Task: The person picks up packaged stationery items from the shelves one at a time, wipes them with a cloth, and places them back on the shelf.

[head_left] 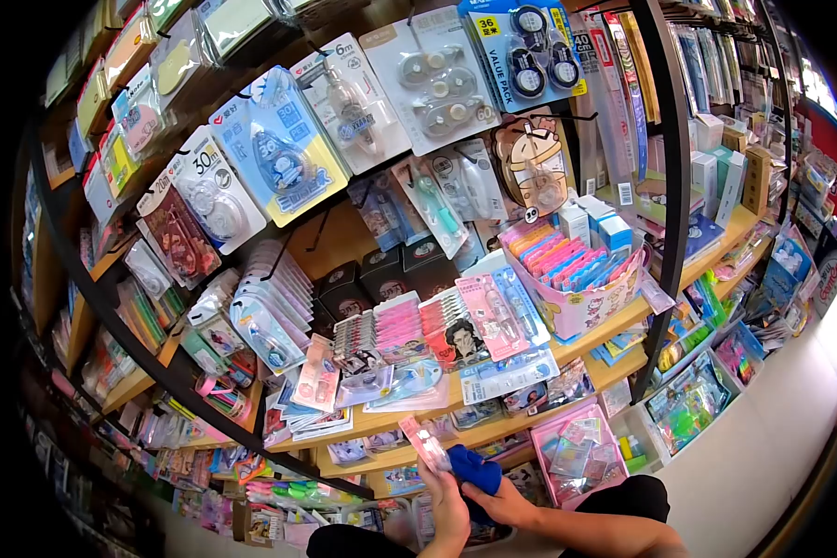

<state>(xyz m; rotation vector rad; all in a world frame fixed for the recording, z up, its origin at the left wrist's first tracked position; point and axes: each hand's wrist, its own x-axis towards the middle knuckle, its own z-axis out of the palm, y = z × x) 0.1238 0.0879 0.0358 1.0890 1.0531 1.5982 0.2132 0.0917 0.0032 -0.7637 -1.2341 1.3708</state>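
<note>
My left hand (448,510) is closed around a small pink blister pack (425,447), held upright in front of the shelf edge; what is inside the pack is too small to tell. Bunched in my right hand (511,505) is a dark blue cloth (475,470), pressed close beside the pack. Just beyond my hands, similar carded packs (318,374) lie and stand on the wooden shelf (392,428). A pink and white card pack (493,316) leans there too, near rows of pink packets (400,328).
Correction tape packs (274,149) hang on hooks above. A pink basket (581,312) of colourful packets stands on the shelf at right. Black shelf posts (674,186) frame the bay. Below are a pink bin (581,451) and a white bin (684,409) of small goods.
</note>
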